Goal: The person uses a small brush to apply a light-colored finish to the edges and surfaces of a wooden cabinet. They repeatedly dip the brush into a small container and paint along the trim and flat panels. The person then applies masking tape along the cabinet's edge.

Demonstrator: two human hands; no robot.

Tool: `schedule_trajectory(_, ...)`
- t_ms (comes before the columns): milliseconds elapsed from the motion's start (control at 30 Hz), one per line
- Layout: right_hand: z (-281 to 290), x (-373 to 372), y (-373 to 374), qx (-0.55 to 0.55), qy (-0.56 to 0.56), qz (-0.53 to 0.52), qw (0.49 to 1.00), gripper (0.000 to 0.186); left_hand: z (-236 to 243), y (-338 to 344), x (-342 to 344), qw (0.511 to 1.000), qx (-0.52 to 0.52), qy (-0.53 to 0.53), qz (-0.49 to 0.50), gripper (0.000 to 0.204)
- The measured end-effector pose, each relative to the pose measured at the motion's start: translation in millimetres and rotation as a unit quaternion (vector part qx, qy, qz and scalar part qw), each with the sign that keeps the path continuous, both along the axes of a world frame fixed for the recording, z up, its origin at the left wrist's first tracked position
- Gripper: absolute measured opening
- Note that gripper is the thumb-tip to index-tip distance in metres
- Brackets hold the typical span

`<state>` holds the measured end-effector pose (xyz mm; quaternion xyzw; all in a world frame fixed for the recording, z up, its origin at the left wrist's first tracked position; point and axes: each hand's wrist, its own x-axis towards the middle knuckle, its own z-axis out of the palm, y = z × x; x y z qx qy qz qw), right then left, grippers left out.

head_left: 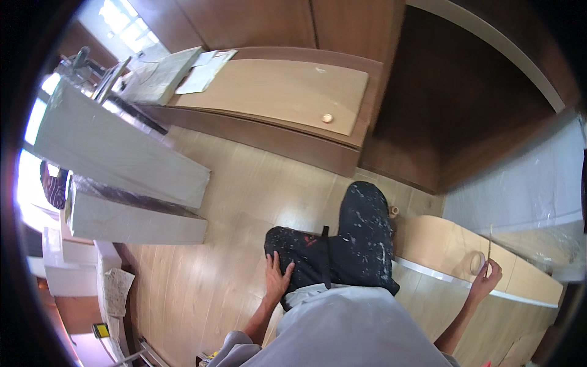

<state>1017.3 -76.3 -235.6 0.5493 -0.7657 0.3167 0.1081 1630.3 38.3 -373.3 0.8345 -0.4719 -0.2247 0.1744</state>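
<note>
My left hand (278,278) rests on my left thigh, its fingers stretched out and holding nothing. My right hand (487,278) is out to the right over a pale wood-coloured panel (437,240), with its fingers closed on the edge of a roll of tape (477,263). A thin, light strip (490,235) rises just beyond those fingertips; whether it joins the roll I cannot tell. The paint-spotted dark trousers (365,238) on my bent legs lie between my two hands.
Ahead stands a low brown platform (257,131) with a beige board (275,85) and another tape roll (328,118) on it. Large wrapped panels (122,147) fill the left. Plastic film (520,183) covers a surface at the right. A small roll (394,211) lies by my right knee.
</note>
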Motion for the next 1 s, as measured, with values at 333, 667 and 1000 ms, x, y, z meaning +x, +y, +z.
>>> schedule_trajectory(333, 64, 273, -174, 0.051, -0.201, 0.404, 0.891, 0.019, -12, 4, -13, 0.992, -0.047, 0.007, 0.114, 0.077)
schedule_trajectory(667, 44, 415, -374, -0.02, -0.039, 0.501, 0.865, 0.035, -22, 30, -17, 0.981, -0.122, 0.004, 0.148, 0.077)
schedule_trajectory(1000, -32, 398, -460, 0.116, 0.15, 0.528, 0.828, 0.038, -15, 38, -18, 0.982, -0.087, 0.059, 0.156, 0.081)
